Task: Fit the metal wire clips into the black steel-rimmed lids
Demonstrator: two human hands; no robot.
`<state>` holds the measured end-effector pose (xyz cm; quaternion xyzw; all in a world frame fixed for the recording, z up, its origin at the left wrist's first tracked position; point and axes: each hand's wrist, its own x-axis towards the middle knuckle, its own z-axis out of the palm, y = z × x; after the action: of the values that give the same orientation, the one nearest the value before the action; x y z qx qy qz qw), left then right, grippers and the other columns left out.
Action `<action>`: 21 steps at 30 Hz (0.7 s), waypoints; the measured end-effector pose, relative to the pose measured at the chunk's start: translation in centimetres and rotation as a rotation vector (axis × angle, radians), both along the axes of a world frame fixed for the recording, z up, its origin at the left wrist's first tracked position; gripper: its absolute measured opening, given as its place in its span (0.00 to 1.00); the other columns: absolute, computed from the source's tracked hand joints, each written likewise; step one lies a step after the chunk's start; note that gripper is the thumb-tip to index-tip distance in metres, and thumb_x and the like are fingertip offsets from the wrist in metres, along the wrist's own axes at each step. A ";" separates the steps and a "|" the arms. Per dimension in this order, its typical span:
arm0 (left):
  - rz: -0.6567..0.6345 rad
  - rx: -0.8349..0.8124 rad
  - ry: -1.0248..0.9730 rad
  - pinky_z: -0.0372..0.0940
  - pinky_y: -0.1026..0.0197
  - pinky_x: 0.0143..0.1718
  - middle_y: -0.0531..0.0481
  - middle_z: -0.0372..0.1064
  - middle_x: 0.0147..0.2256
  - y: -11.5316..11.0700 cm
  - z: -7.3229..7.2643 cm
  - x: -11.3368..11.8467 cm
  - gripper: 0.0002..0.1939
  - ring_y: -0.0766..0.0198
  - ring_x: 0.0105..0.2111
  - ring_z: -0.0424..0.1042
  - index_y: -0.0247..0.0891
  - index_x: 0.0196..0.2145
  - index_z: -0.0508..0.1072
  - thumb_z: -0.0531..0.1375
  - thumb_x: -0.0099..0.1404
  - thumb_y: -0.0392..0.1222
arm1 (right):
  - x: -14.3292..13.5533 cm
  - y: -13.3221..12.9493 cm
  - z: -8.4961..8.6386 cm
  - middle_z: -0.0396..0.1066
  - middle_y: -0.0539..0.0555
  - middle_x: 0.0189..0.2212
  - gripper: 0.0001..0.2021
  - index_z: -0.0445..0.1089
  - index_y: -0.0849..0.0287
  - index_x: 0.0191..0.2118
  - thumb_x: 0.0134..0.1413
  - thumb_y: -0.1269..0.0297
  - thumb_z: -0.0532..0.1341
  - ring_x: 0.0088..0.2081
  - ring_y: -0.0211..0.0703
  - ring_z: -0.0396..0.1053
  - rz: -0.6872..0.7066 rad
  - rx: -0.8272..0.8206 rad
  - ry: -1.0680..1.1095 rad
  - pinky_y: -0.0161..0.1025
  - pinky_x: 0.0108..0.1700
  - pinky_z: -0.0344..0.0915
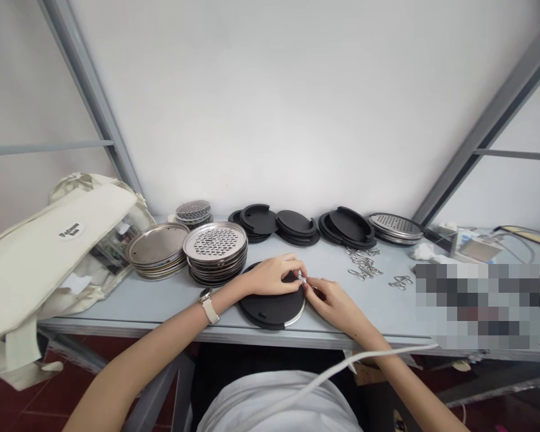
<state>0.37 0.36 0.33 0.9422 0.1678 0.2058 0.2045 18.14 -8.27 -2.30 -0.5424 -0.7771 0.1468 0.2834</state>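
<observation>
A round black plate (263, 303) with a bright metal edge along its right side lies flat near the front of the table. My left hand (276, 275) reaches across the top of it, fingers bent down toward the right rim. At that rim my right hand (333, 305) has thumb and fingers pinched together. Between the fingertips of both hands shows a small shiny metal piece (302, 279); its shape is mostly hidden. Loose bent-wire metal clips (364, 264) lie beyond my right hand. To the left stands a stack of round metal grater discs (215, 243).
Plain metal discs (156, 245) and smaller mesh-like discs (192, 210) are stacked at the left. Several black plates (296, 225) lie along the wall, with more grater discs (396, 226) at their right. A cream bag (49, 252) covers the left end. A white cable (342, 364) crosses my right forearm.
</observation>
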 end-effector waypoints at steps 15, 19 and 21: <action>-0.016 -0.006 -0.035 0.59 0.67 0.34 0.53 0.62 0.36 0.1 -0.1 0.1 0.06 0.70 0.28 0.61 0.38 0.39 0.68 0.56 0.64 0.38 | 0.0 0.1 -0.2 0.67 0.49 0.22 0.16 0.63 0.58 0.27 0.65 0.61 0.46 0.24 0.39 0.62 -0.009 0.021 -0.022 0.34 0.29 0.54; -0.005 -0.019 -0.016 0.59 0.66 0.34 0.52 0.63 0.36 0.1 0.0 0.1 0.07 0.70 0.28 0.61 0.38 0.40 0.69 0.56 0.64 0.38 | 0.0 0.1 -0.2 0.66 0.49 0.21 0.16 0.63 0.58 0.27 0.64 0.61 0.46 0.24 0.38 0.61 -0.009 0.025 -0.015 0.34 0.28 0.54; -0.006 -0.018 -0.014 0.59 0.66 0.34 0.52 0.63 0.37 0.1 -0.1 0.1 0.07 0.70 0.28 0.61 0.38 0.40 0.69 0.56 0.64 0.38 | 0.0 0.1 -0.2 0.67 0.50 0.22 0.16 0.63 0.58 0.28 0.64 0.61 0.46 0.24 0.39 0.61 -0.004 0.021 -0.011 0.34 0.28 0.54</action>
<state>0.45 0.44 0.26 0.9394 0.1653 0.2102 0.2147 18.18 -8.21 -2.47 -0.5417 -0.7792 0.1351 0.2849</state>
